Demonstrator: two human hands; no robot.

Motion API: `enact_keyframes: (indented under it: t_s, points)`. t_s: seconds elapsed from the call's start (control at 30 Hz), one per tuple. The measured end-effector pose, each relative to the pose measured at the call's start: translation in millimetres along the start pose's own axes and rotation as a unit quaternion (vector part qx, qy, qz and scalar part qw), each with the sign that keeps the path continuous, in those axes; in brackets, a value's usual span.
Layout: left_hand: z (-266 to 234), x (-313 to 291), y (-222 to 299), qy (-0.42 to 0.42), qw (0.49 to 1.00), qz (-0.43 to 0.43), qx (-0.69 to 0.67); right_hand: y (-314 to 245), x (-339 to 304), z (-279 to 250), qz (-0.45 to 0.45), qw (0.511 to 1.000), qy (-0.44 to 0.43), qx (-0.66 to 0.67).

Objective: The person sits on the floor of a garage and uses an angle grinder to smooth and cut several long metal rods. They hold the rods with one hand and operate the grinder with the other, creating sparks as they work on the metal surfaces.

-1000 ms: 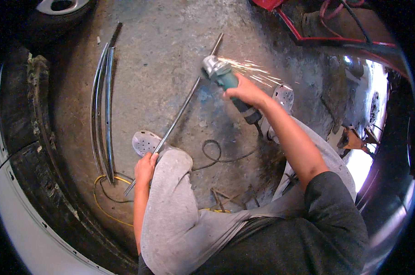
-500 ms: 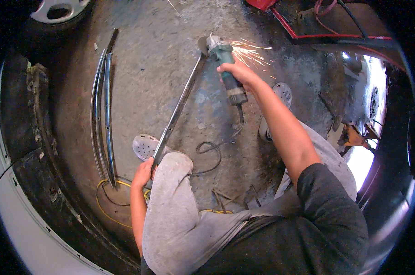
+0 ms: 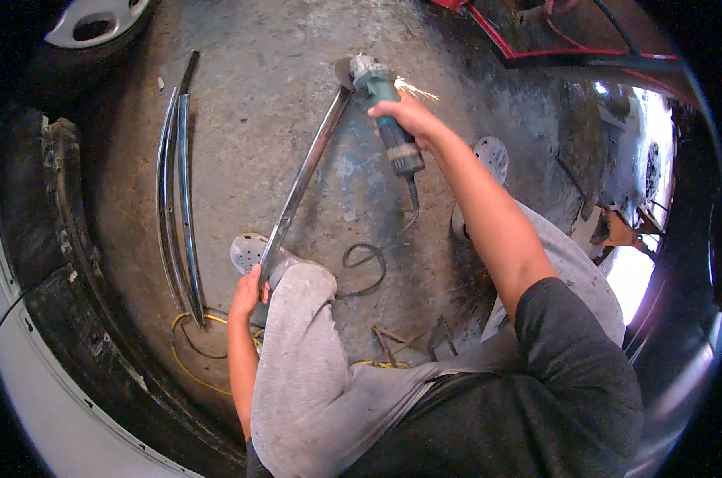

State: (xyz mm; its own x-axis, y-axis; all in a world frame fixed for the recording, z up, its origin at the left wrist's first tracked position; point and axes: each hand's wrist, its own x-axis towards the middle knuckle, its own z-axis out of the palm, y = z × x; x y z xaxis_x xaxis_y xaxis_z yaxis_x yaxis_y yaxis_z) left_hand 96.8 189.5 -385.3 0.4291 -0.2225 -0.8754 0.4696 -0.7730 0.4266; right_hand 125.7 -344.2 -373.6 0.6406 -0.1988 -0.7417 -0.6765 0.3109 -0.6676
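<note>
My right hand point(image 3: 408, 118) is wrapped round the body of a green and black angle grinder point(image 3: 388, 119). Its disc point(image 3: 344, 73) meets the far end of a long shiny metal strip point(image 3: 303, 179), and a small spray of sparks point(image 3: 415, 89) flies off to the right. The strip slants across the floor from the disc down to my left knee. There my left hand point(image 3: 251, 293) grips its near end, with some of the fingers hidden beneath the strip. The grinder's black cord point(image 3: 383, 271) curls on the floor near my shoes.
Several curved metal strips point(image 3: 185, 199) lie on the concrete at the left. A yellow cable point(image 3: 176, 350) loops below them. A dark bumper-like panel point(image 3: 74, 239) borders the far left, and a wheel point(image 3: 90, 24) stands at upper left. Red-edged bodywork point(image 3: 568, 52) is at upper right.
The spray of sparks has become much smaller. The grinder and the strip's far end have shifted slightly left and up in view. Both hands keep their hold.
</note>
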Motion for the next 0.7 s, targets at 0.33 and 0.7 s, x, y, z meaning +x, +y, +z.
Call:
enact_keyframes:
  t_s: [0.33,0.7]
  points:
    - [11.4,20.7,-40.0,0.055,0.996,0.037,0.054,12.5,-27.5,27.1,-0.06,0.992,0.012,-0.109]
    - [9.3,22.4,-34.1,0.03,0.999,0.03,0.033,-22.9,9.7,3.1,0.021,0.998,0.037,0.041]
